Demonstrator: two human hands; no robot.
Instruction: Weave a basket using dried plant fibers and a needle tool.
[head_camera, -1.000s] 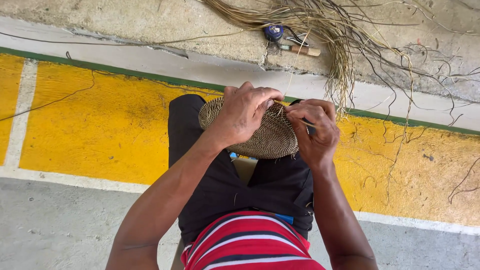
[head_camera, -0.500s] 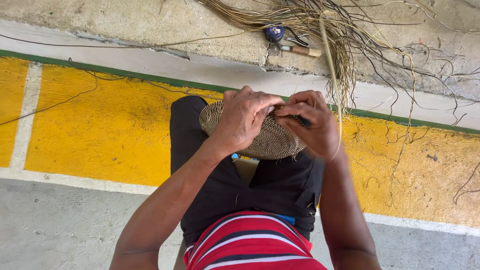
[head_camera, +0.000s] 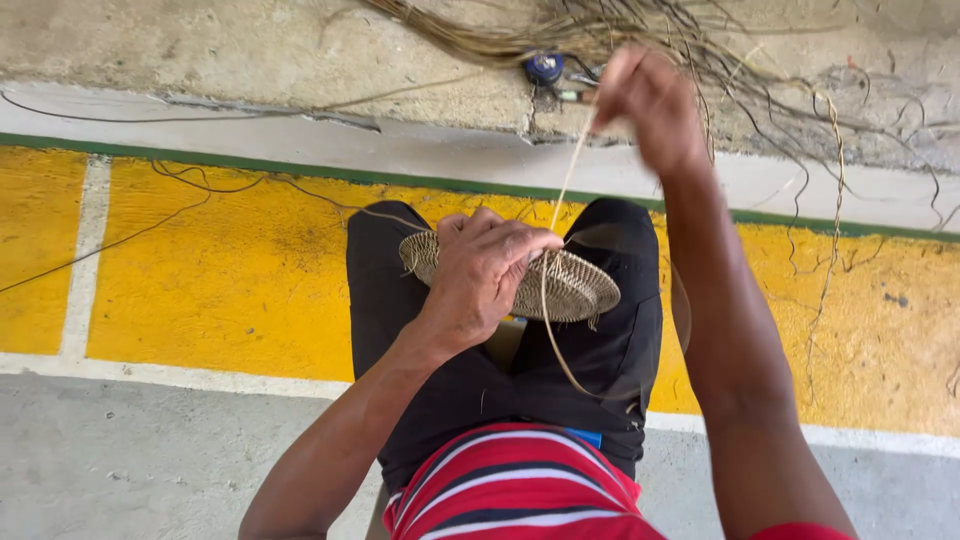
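Left hand clamps the woven disc on the lap at frame centre; right hand, upper right, pinches the fibre strand; best pull it evenly taut.

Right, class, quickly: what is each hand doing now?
Left hand: closed, holding the woven disc.
Right hand: closed, pulling a strand up; blurred.

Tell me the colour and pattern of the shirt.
Red shirt with white and dark stripes, seen in the head view.
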